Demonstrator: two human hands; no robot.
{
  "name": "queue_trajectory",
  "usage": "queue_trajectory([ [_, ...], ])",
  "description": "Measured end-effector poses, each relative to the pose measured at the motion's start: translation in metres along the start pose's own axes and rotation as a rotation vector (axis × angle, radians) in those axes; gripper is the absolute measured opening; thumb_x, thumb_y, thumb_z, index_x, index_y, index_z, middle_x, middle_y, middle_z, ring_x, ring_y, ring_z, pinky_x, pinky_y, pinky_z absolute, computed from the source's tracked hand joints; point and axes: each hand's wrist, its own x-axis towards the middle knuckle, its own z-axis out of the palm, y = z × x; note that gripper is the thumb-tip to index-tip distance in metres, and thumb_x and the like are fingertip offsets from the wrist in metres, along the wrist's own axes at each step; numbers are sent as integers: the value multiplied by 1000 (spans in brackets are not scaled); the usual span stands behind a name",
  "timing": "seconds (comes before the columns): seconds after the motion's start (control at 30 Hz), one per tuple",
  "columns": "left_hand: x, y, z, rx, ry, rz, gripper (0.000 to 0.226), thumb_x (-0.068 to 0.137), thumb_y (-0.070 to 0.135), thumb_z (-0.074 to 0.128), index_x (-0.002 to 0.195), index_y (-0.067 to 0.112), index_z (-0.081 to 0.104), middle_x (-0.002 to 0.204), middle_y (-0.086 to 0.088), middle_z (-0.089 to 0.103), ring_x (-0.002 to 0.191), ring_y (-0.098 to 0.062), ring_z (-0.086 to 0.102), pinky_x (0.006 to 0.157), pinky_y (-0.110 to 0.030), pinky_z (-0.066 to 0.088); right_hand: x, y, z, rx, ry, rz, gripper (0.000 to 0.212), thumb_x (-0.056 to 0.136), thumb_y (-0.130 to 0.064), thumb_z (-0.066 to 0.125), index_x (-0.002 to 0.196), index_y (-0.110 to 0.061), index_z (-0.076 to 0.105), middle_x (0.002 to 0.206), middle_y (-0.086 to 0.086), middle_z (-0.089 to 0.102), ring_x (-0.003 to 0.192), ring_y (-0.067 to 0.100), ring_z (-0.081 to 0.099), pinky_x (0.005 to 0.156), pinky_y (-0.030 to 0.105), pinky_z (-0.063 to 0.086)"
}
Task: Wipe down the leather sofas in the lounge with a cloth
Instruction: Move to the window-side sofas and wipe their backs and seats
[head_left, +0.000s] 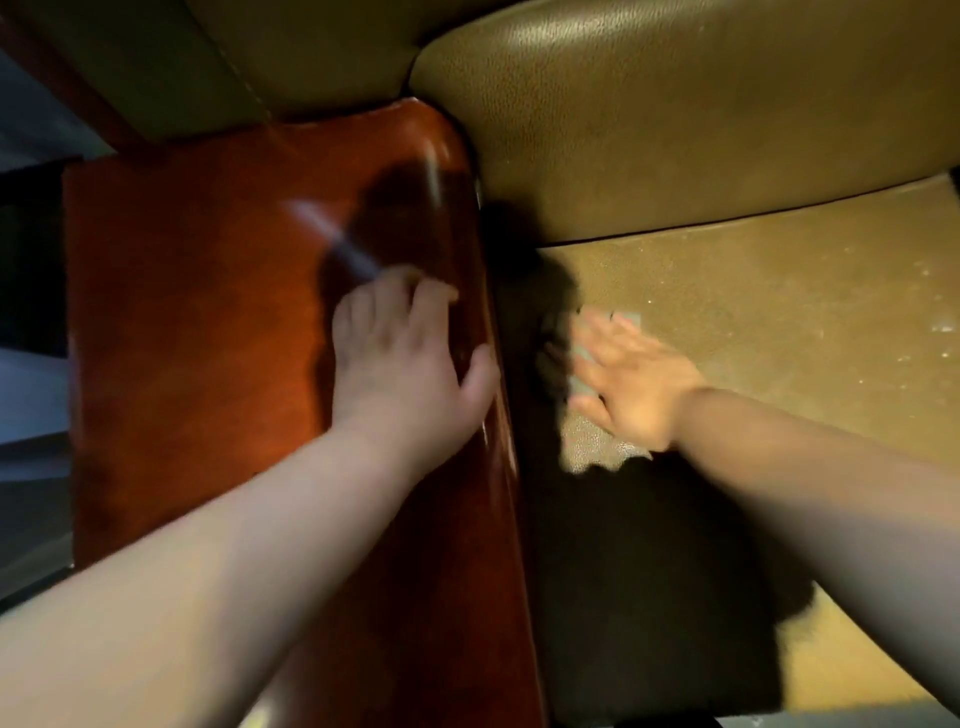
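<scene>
At centre frame the cloth is being pressed flat under the spread right hand on the seat cushion, while the open left hand is being braced on the wooden armrest; the corner is best wiped with even pressure.

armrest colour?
Glossy reddish-brown wooden armrest; head view, under the left hand.

Wooden armrest beside open seat
</scene>
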Motion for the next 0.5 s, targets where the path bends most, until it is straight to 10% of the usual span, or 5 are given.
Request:
queue_trajectory([
  [0.17, 65, -19, 7, -62, 4, 14, 74, 95, 54, 54, 161, 29, 33, 172, -11, 21, 157, -35, 19, 129, -50, 12, 56, -14, -27, 256, 127, 601, 69, 108, -55, 14, 168, -23, -1, 174, 16, -8, 160, 37, -11, 128, 48, -7],
  [0.3, 65, -24, 14, -88, 50, 56, 73, 93, 52, 54, 160, 26, 39, 172, -8, 26, 159, -32, 19, 132, -46, 7, 38, -63, -13, 354, 177, 189, 72, 104, -43, 49, 166, -22, 18, 166, -2, 17, 159, 31, 12, 128, 25, 4],
  [0.37, 66, -24, 13, -86, 61, 52, 73, 92, 51, 54, 159, 24, 41, 171, -9, 29, 158, -33, 22, 131, -47, 9, 33, -46, -12, 183, 127, 100, 70, 106, -49, 36, 168, -24, 14, 173, 2, 7, 161, 27, -2, 129, 33, -6],
  [0.5, 65, -24, 13, -98, 54, 61, 73, 91, 52, 52, 158, 24, 42, 170, -9, 30, 157, -34, 23, 131, -47, 9, 37, 14, -20, 272, 188, 719, 71, 107, -54, 20, 168, -21, 8, 175, 15, 2, 160, 36, -1, 130, 49, 0],
])
